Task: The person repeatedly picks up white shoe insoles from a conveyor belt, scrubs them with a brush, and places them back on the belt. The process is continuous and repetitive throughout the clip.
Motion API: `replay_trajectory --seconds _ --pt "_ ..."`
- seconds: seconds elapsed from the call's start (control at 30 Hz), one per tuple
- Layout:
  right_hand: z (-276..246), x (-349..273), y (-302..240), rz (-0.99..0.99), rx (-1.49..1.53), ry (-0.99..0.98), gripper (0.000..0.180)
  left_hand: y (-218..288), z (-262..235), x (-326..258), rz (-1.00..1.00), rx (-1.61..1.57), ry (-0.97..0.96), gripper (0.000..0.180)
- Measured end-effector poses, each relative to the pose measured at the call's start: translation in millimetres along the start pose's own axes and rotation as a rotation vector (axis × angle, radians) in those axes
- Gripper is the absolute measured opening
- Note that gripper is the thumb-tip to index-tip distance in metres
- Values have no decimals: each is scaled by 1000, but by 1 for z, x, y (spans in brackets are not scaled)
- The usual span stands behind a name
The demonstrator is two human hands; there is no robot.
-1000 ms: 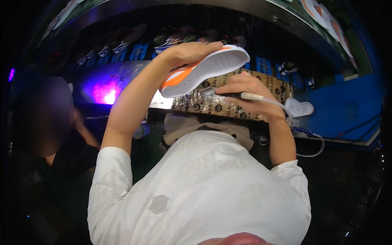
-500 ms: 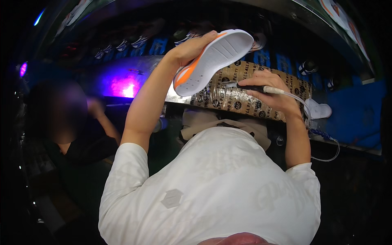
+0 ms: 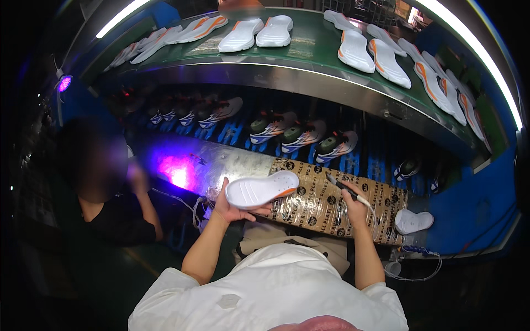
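Note:
My left hand (image 3: 222,208) holds a white shoe sole (image 3: 259,190) with an orange edge patch. The thumb rests at its left end, and the fingers reach underneath. The sole's hollow side faces up, with small dark dots at its right end. In my right hand (image 3: 354,205) is a slim black-handled brush (image 3: 346,188), its tip pointing up and left, apart from the sole. A thin pale tube (image 3: 374,212) runs from its rear end. Both hands are over or beside a bench section covered in printed brown wrapping (image 3: 312,201).
Another white sole (image 3: 414,221) lies at the bench's right end. Beyond the bench, several shoes (image 3: 301,135) stand on a blue rack. Above, a green conveyor (image 3: 309,47) carries several soles. At left sits a co-worker (image 3: 118,204) near a purple-lit metal surface (image 3: 226,161).
The view has tilted up, bringing the conveyor into sight. My left hand has lowered the sole leftward and turned it, so its orange-edged end now points right. The brush is still in my right hand.

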State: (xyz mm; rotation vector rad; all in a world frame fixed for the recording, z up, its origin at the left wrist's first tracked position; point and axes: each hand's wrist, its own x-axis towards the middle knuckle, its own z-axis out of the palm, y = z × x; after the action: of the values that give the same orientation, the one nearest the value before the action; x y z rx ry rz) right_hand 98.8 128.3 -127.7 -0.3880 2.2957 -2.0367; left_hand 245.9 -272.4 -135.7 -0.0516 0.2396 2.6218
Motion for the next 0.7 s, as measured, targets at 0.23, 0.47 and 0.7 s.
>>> replay_trajectory --seconds 0.23,0.47,0.7 --pt "-2 -15 57 148 81 103 32 -44 19 33 -69 -50 -32 84" --pt "-4 -26 87 33 35 109 32 -4 158 102 -155 425 -281 85" --pt "2 -24 76 47 10 98 30 126 333 267 663 488 -445 75"
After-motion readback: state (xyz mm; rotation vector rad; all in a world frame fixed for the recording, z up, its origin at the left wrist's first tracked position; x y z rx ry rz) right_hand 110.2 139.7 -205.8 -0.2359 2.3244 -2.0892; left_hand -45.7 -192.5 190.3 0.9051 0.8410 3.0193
